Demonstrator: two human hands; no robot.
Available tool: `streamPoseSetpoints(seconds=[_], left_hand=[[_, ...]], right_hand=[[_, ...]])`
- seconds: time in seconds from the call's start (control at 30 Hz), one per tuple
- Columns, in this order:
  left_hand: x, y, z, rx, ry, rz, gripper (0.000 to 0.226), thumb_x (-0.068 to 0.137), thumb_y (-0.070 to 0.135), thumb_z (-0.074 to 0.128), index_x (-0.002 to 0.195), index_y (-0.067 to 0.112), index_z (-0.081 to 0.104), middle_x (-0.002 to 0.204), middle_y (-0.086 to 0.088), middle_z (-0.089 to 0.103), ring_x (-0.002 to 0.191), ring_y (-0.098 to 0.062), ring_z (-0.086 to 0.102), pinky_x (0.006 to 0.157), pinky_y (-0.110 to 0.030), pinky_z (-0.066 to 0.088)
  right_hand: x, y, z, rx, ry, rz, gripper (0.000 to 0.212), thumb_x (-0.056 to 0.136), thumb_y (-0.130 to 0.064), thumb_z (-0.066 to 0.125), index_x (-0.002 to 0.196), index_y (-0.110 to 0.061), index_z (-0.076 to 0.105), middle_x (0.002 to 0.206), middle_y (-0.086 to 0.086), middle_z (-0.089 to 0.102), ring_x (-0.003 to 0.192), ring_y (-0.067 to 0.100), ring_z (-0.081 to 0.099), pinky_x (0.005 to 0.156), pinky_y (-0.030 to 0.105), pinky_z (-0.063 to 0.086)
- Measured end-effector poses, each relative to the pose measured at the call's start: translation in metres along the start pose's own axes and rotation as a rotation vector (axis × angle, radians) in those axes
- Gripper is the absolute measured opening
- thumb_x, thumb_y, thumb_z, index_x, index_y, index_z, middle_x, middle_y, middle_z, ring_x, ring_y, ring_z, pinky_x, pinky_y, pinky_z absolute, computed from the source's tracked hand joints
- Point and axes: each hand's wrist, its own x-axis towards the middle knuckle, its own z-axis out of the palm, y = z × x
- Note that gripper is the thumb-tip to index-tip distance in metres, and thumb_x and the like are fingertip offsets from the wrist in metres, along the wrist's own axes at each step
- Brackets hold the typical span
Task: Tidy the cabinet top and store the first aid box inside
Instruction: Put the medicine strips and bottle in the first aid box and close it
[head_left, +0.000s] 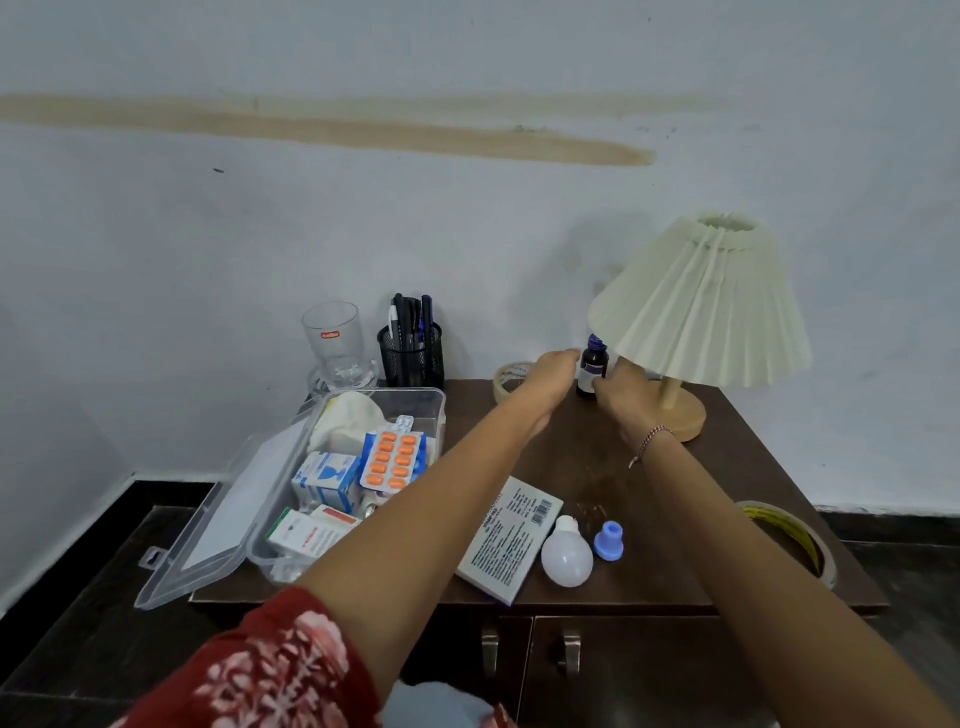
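A clear plastic first aid box (434, 402) stands open on the left of the dark cabinet top (582, 457), its lid (234, 519) hanging over the left edge. Inside lie an orange pill strip (395, 460), small medicine cartons and white gauze. A small dark bottle (592, 366) with a blue cap stands at the back beside the lamp. My right hand (626, 397) curls round the bottle's lower right side. My left hand (550, 374) reaches in from the left, fingers straight, fingertips just short of the bottle.
A pleated lamp (701, 306) stands at the back right; a glass (335, 343), pen holder (411, 358) and tape roll (511, 376) line the wall. Near the front lie a white carton (511, 538), bulb (566, 556), blue cap (609, 540) and a big tape roll (792, 535). Cabinet doors (623, 670) are shut.
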Motion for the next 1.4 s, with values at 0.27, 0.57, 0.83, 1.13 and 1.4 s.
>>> streamPoseSetpoints(seconds=[0.27, 0.57, 0.83, 1.13, 1.4], left_hand=[[0.037, -0.002, 0.019, -0.189, -0.062, -0.007, 0.045, 0.103, 0.024, 0.028, 0.138, -0.002, 0.039, 0.111, -0.007, 0.043, 0.064, -0.001, 0.033, 0.06, -0.015, 0.029], [0.042, -0.013, 0.023, -0.255, -0.127, -0.008, 0.038, 0.1, 0.029, 0.033, 0.115, 0.006, 0.059, 0.106, -0.011, 0.061, 0.091, -0.017, 0.055, 0.1, -0.034, 0.042], [0.033, -0.025, 0.006, -0.197, -0.093, -0.024, 0.038, 0.097, 0.03, 0.039, 0.07, 0.013, 0.059, 0.042, 0.007, 0.061, 0.074, -0.016, 0.057, 0.106, -0.036, 0.039], [-0.009, -0.023, -0.024, -0.252, -0.066, 0.025, 0.014, 0.094, 0.004, 0.044, 0.097, 0.002, 0.058, 0.087, -0.012, 0.062, 0.066, -0.013, 0.062, 0.06, -0.018, 0.052], [-0.059, -0.014, -0.071, -0.19, 0.015, 0.119, 0.025, 0.092, 0.01, 0.054, 0.11, -0.004, 0.063, 0.097, -0.014, 0.064, 0.078, -0.016, 0.062, 0.071, -0.017, 0.053]], right_hand=[[0.027, 0.005, 0.007, -0.093, -0.119, -0.074, 0.015, 0.097, -0.016, 0.039, 0.102, -0.014, 0.053, 0.103, 0.019, 0.059, 0.101, 0.031, 0.056, 0.076, 0.028, 0.036], [0.035, 0.005, 0.016, -0.089, -0.01, 0.016, 0.014, 0.091, -0.012, 0.047, 0.093, -0.01, 0.061, 0.094, 0.013, 0.062, 0.093, 0.03, 0.06, 0.061, 0.027, 0.034], [0.005, 0.01, 0.01, 0.205, 0.053, -0.009, 0.022, 0.084, -0.004, 0.056, 0.104, -0.003, 0.066, 0.099, 0.02, 0.069, 0.093, 0.032, 0.064, 0.079, 0.034, 0.049], [-0.035, 0.003, 0.004, 0.399, 0.002, -0.043, 0.039, 0.076, 0.006, 0.065, 0.115, 0.002, 0.064, 0.11, 0.019, 0.068, 0.102, 0.025, 0.064, 0.097, 0.035, 0.048], [-0.08, -0.028, 0.003, 0.42, -0.045, -0.132, 0.043, 0.069, 0.004, 0.074, 0.111, -0.003, 0.067, 0.104, 0.013, 0.071, 0.096, 0.02, 0.066, 0.096, 0.034, 0.05]])
